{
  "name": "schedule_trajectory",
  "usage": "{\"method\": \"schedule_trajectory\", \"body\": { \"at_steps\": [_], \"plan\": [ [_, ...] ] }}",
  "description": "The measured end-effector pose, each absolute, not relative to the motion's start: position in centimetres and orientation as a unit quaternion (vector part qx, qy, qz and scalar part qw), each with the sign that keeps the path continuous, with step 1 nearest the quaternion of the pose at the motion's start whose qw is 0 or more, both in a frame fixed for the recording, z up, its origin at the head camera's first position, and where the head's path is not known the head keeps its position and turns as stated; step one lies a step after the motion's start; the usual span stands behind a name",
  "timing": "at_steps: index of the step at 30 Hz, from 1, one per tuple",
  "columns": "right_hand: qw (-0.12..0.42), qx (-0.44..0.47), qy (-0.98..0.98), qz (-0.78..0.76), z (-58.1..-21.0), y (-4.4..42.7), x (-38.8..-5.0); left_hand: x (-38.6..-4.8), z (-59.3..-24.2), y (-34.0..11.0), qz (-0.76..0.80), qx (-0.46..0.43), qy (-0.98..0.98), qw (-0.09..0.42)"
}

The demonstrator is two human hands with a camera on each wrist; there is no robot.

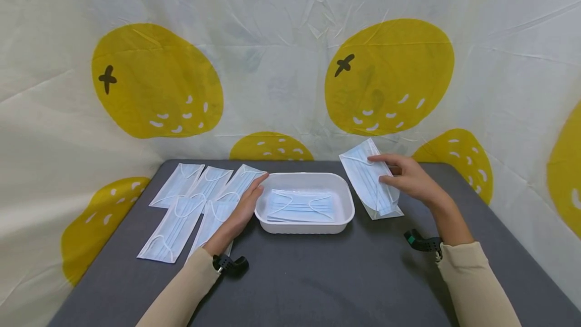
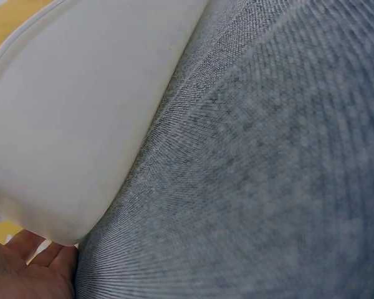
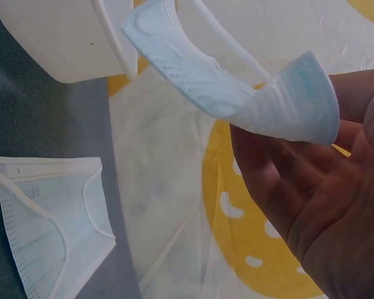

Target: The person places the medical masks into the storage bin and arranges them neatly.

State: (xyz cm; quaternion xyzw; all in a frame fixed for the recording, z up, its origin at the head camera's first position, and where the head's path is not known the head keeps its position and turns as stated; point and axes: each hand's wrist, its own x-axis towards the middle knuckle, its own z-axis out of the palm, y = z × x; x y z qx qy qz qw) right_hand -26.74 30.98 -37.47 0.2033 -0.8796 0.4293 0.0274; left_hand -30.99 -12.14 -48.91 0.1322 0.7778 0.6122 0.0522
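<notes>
Right hand [image 1: 404, 178]: right of centre in the head view, fingers and thumb clamped on a pleated disposable face mask [image 1: 365, 173], pale blue with white ear loops. This held mask is raised and tilted, just right of the white plastic tray; in the right wrist view it is bent into a curve, upper centre of the frame. A second face mask [image 3: 47, 230] lies on the table at the lower left of that view, apart from the fingers.

Left hand [image 1: 242, 206]: left of centre in the head view, fingers extended and touching the left end of the white plastic tray [image 1: 304, 228]. The left wrist view shows its fingers at the lower left of the frame, by the tray's corner.

Tray: at the centre of the head view, upright, containing a stack of face masks [image 1: 299, 208], ear loops uppermost.

Group of loose face masks [image 1: 179, 226]: left of centre, overlapping one another, partly hidden by the left hand and forearm.

Surroundings: dark grey tablecloth [image 1: 308, 281] below; white backdrop [image 1: 272, 90] printed with yellow fruit behind; beige sleeves [image 1: 476, 281] at both lower sides; black wristbands [image 1: 230, 265] on both wrists
</notes>
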Motion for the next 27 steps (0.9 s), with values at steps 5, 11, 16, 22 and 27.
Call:
{"method": "schedule_trajectory", "body": {
  "at_steps": [5, 11, 16, 22, 27],
  "plan": [
    [0.027, 0.207, -0.886, 0.413, -37.8, 30.8, -26.9, -30.9, -49.0, -12.1, 0.614, 0.134, 0.776, 0.054],
    [0.03, 0.212, -0.895, 0.391, -37.6, 30.4, -27.1, -30.8, -49.0, -12.1, 0.615, 0.132, 0.776, 0.051],
    [0.022, 0.213, -0.898, 0.384, -36.9, 29.5, -27.3, -30.8, -49.0, -12.1, 0.613, 0.128, 0.778, 0.05],
    [0.024, 0.229, -0.897, 0.378, -36.2, 28.2, -27.8, -30.7, -49.1, -12.2, 0.613, 0.133, 0.778, 0.046],
    [0.013, 0.221, -0.903, 0.367, -35.9, 27.1, -28.6, -30.7, -49.0, -12.3, 0.614, 0.133, 0.777, 0.049]
  ]
}}
